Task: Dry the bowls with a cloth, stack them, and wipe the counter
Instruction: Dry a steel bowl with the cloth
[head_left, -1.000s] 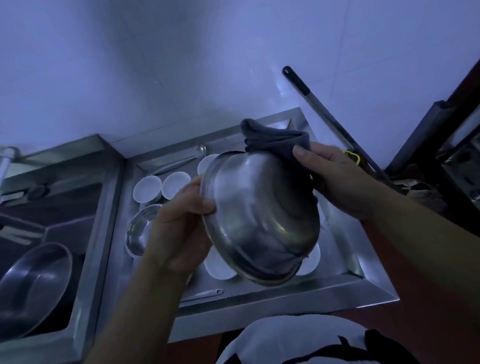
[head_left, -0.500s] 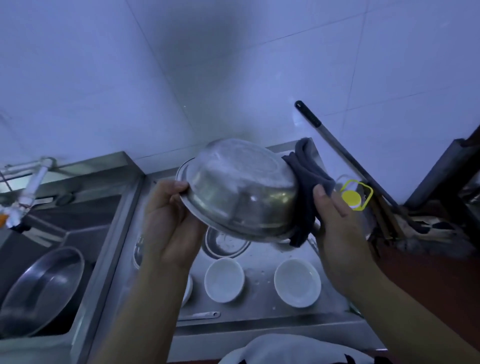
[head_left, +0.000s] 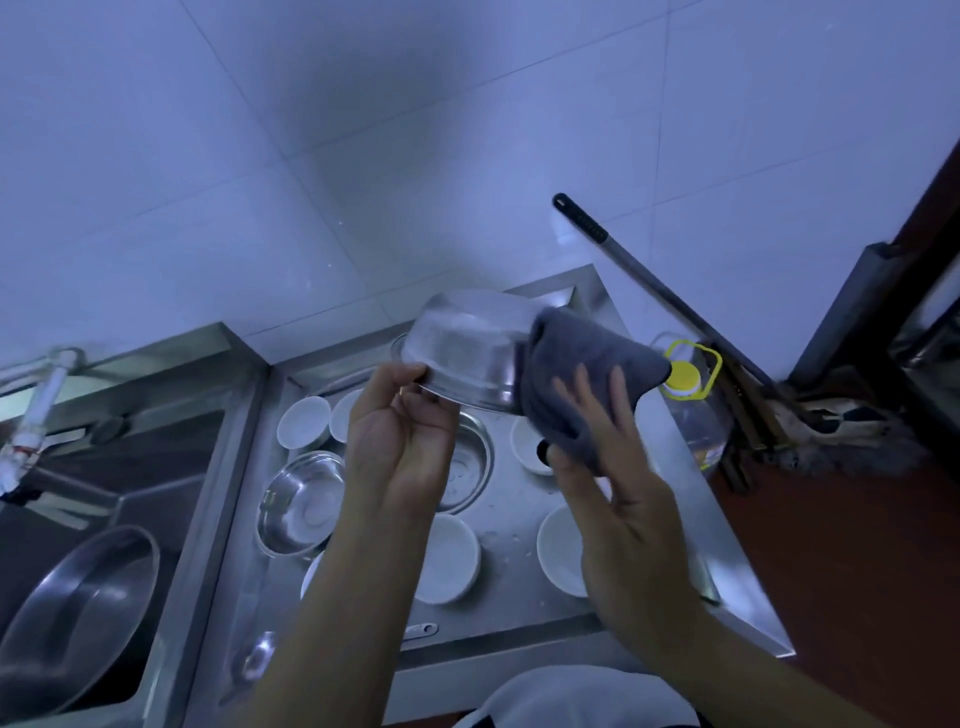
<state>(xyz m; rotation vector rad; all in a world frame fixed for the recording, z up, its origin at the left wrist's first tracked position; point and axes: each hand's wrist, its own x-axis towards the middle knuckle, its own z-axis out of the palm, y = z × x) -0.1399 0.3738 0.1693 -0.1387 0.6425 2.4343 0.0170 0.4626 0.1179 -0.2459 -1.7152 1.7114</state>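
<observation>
Two hands work: left hand (head_left: 400, 436) pinches the steel bowl (head_left: 467, 358) rim, right hand (head_left: 618, 467) presses the grey cloth (head_left: 582, 374) flat-fingered.

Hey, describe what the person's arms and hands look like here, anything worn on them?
Both forearms are bare as far as the frame shows: no sleeves, gloves, watch or bracelet in view. The left hand and right hand show no rings that I can make out, though the dim bluish light hides fine detail. A white garment with dark markings shows at the bottom edge.
</observation>
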